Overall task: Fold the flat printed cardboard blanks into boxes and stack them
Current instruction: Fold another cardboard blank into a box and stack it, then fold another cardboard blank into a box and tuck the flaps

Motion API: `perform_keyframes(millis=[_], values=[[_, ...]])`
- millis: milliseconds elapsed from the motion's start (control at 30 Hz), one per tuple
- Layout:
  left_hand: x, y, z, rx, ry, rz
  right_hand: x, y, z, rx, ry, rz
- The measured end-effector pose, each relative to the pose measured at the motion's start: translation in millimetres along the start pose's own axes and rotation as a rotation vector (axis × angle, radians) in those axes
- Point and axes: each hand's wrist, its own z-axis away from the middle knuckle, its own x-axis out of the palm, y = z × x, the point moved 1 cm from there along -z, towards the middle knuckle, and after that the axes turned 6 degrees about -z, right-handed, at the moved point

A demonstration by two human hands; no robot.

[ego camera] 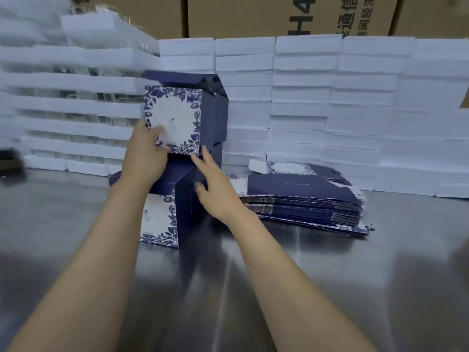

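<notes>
White foam stacks (304,97) walled across rear, brown cartons (241,13) along top. Dark blurred item (11,161) far left, unidentifiable. Flat blanks (304,207) piled centre right on worktop (253,288). Upper box (177,118) at centre, atop lower box (165,214). Left hand (147,156) gripping upper box's lower-left corner. Right hand (213,189) spread wide, fingertips at lower-right corner, possibly touching.

Both bare forearms (106,237) reach forward. The left hand (147,153) pinches a box (177,115), thumb in front; the right hand (215,191) is spread, fingers straight.
</notes>
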Motion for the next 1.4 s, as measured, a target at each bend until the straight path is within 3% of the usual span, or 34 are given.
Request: perform_keyframes(millis=[133,267,333,433,533,633,700,767,867,1100,1200,1333,1400], values=[[6,4,1,-0.02,0.001,-0.142,3,12,-4,0.082,-0.007,-0.005],[9,7,3,-0.019,-0.133,-0.22,-4,15,-11,0.109,-0.041,-0.02],[6,6,5,-0.04,-0.089,-0.216,-8,14,-14,0.104,-0.019,-0.049],[-3,14,6,-0.057,0.093,-0.211,-16,12,-1,0.057,0.145,0.015],[-5,39,10,0.174,0.338,-0.156,-27,25,34,0.026,0.348,0.132],[10,79,38,0.459,0.397,-0.102,-41,36,70,0.178,0.428,0.215],[37,98,80,0.568,0.297,-0.043,-53,37,87,0.226,0.501,0.218],[66,110,127,0.615,0.054,-0.052,-69,31,103,0.261,0.546,0.278],[93,114,160,0.554,-0.258,-0.157,-97,29,135,0.325,0.576,0.262],[112,126,164,0.516,-0.232,-0.386,-142,34,191,0.537,0.798,-0.058],[121,125,159,0.467,-0.185,-0.362,-142,35,187,0.527,0.778,-0.099],[131,112,142,0.22,-0.156,-0.239,-136,39,178,0.514,0.677,-0.062],[137,109,135,0.197,-0.148,-0.225,-137,43,177,0.515,0.668,-0.066]])
